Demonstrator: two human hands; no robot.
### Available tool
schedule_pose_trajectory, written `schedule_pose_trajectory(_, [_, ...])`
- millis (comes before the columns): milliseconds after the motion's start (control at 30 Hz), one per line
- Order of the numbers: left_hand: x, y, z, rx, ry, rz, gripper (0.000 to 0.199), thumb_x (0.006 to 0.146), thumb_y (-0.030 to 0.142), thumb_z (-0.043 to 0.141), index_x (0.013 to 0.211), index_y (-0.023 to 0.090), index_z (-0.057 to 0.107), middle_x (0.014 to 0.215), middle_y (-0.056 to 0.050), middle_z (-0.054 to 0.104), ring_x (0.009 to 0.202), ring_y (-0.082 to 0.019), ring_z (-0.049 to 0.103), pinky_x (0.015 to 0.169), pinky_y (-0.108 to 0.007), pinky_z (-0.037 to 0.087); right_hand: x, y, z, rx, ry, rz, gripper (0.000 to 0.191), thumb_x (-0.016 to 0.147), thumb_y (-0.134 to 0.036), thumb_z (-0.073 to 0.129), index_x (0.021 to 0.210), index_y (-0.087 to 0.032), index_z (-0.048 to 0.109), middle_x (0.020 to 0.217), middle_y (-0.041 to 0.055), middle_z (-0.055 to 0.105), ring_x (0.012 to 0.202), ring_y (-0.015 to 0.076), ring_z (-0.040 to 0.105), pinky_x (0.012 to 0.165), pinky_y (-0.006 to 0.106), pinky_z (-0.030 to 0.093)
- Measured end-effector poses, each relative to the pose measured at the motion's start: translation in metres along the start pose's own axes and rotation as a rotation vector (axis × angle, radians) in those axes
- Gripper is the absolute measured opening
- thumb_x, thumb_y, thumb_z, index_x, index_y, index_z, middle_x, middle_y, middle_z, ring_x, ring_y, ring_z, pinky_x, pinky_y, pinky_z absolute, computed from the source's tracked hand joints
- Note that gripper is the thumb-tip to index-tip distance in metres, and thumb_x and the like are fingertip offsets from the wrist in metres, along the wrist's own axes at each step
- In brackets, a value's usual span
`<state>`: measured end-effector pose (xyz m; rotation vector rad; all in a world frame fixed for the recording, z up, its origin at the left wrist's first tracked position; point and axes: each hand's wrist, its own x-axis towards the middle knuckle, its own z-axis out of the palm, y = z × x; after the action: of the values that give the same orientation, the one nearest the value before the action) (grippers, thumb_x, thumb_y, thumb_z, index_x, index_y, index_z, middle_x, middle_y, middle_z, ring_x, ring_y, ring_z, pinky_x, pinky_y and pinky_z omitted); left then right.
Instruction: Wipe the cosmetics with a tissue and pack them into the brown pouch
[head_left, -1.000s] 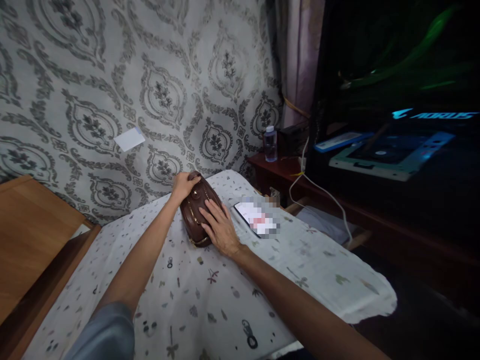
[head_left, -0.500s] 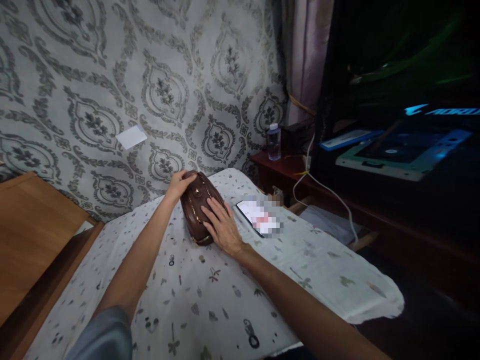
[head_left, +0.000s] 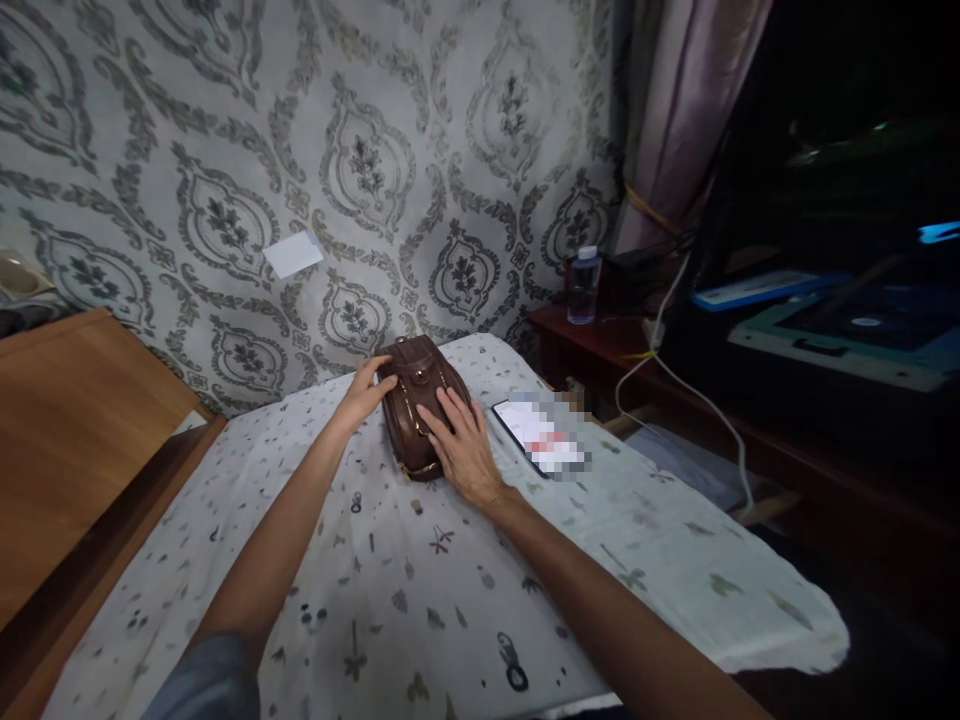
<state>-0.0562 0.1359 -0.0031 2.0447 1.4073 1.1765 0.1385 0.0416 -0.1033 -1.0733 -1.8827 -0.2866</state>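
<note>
A brown leather bag (head_left: 411,408) with gold zippers and a small front tab lies on the patterned white sheet (head_left: 420,610). At its far left edge rests my left hand (head_left: 364,393), thumb and forefinger apart and touching the leather; its other fingers are partly hidden. My right hand (head_left: 469,452) lies over the bag's near right part with its fingers spread on the surface. Just right of that hand is a phone (head_left: 525,435) with a lit screen, partly blurred out.
A wooden board (head_left: 90,430) borders the sheet at left. Against the patterned wall hangs a white card (head_left: 292,255). To the right, a dark red table (head_left: 551,330) carries a clear bottle (head_left: 583,290); a white cable (head_left: 705,425) droops beside it, near a dark glossy panel (head_left: 847,120).
The view has swung left, so the scene appears further right. The bag looks flatter, with its top face more exposed. My left hand has slipped from its top corner to the left edge.
</note>
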Motion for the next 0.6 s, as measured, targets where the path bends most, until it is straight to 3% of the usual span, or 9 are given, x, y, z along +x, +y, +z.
schedule_pose_trajectory(267, [0.002,0.006,-0.005,0.052,-0.042,0.048,0.042,0.081,0.026,0.064,0.122,0.018,0.068,0.122,-0.012,0.061,0.118,-0.028,0.056,0.105,-0.043,0.044,0.000,0.001,0.001,-0.003,0.001,0.002,0.045,0.104,-0.025,0.037,0.148,-0.024,0.049,0.160,0.0145,0.038,0.151,0.0287,0.031,0.119,0.057,0.028])
schedule_pose_trajectory(400, [0.003,0.018,-0.008,0.097,-0.081,0.119,0.035,0.079,0.024,0.066,0.113,0.021,0.072,0.120,-0.009,0.066,0.119,-0.028,0.056,0.103,-0.041,0.045,0.000,0.000,0.000,0.005,-0.007,0.009,0.046,0.105,-0.026,0.036,0.148,-0.024,0.049,0.160,0.0142,0.038,0.151,0.0284,0.030,0.120,0.057,0.026])
schedule_pose_trajectory(600, [0.010,0.028,-0.011,0.143,-0.054,0.182,0.021,0.080,0.024,0.065,0.098,0.020,0.074,0.103,-0.006,0.072,0.101,-0.025,0.063,0.094,-0.038,0.048,0.000,0.000,0.000,0.015,-0.013,0.013,0.046,0.104,-0.026,0.036,0.149,-0.025,0.048,0.160,0.0138,0.038,0.150,0.0286,0.031,0.120,0.056,0.026])
